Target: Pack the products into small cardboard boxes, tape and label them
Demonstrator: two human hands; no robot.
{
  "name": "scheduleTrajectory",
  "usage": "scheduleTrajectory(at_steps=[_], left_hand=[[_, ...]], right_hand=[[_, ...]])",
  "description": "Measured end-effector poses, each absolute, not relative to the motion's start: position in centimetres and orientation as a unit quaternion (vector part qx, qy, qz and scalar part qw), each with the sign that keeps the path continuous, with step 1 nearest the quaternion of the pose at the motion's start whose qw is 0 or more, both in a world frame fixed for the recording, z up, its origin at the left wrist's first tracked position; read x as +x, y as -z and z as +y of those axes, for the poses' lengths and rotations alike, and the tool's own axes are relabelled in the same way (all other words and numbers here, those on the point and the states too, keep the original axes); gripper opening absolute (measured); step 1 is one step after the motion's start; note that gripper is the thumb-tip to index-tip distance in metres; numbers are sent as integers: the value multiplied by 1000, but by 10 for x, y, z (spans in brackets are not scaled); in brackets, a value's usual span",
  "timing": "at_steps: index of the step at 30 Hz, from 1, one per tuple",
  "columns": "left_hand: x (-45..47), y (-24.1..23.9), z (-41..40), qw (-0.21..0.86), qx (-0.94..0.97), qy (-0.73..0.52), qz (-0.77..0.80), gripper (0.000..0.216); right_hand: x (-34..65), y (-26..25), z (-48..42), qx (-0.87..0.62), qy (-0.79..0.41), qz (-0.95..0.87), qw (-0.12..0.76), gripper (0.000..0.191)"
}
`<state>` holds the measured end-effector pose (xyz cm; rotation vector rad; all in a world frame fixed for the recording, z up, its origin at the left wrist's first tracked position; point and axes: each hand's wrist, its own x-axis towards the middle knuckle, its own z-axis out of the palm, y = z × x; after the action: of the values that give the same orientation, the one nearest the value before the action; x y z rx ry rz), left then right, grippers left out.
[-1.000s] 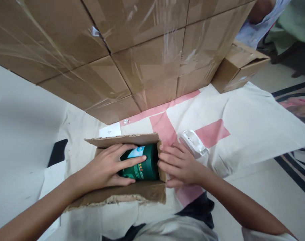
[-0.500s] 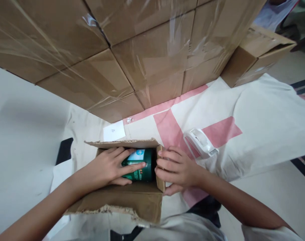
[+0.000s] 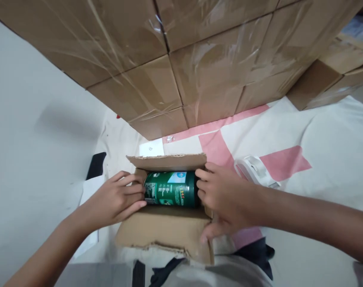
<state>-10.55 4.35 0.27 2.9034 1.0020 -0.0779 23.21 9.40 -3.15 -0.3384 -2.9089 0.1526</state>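
A dark green cylindrical container (image 3: 170, 189) with a printed label and a black end lies on its side in an opened cardboard box (image 3: 163, 231). The box's long flaps stand spread apart, with ragged torn edges. At the left end of the box, my left hand (image 3: 121, 197) has its fingers bent over the edge, their tips beside the container's end. My right hand (image 3: 221, 199) grips the right end, fingers curled over the short flap and thumb low on the front flap. Its fingertips reach close to the black end; whether they touch it is hidden.
Taped cardboard cartons (image 3: 211, 59) are stacked behind the box. A white tape dispenser (image 3: 256, 169) lies right, on a white and pink cloth (image 3: 333, 131). White paper (image 3: 151, 148) sits behind the box. Another carton (image 3: 327, 79) stands far right; a white wall (image 3: 34, 139) rises left.
My left hand has drawn back from the top of the container to the box's left end, uncovering the label. My right hand's thumb now spreads down onto the front flap. The view has shifted left.
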Motion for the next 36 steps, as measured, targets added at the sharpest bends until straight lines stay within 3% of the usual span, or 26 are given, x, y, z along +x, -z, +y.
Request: scheduleTrajectory(at_steps=[5,10,14,19,22,25,28,30,32,36], left_hand=[[-101,5,33,-52,949,33,309,20],[-113,4,32,-78,945,24,316,27],[-118,3,41,-78,926,35,368,31],[-98,7,56,-16,920,140,366,76],[-83,13,61,-10,910,187,371,90],[-76,17,62,4,901,214,378,97],[-76,19,62,23,899,211,383,97],[-78,20,63,33,902,196,383,93],[-82,21,64,39,905,179,384,89],[-86,22,65,48,910,154,383,87]], right_hand=[[229,22,90,-166,-66,-982,68,68],[244,6,98,-160,-322,-928,97,27],[250,13,100,-135,-447,-874,138,25],[247,32,95,-139,-444,-863,197,31],[243,54,90,-122,-450,-835,291,34],[231,87,79,-96,-433,-772,456,36],[215,116,70,-105,-389,-701,589,38],[209,124,71,-120,-358,-679,629,41],[212,120,78,-126,-325,-715,606,49],[236,82,101,-63,-259,-863,430,63]])
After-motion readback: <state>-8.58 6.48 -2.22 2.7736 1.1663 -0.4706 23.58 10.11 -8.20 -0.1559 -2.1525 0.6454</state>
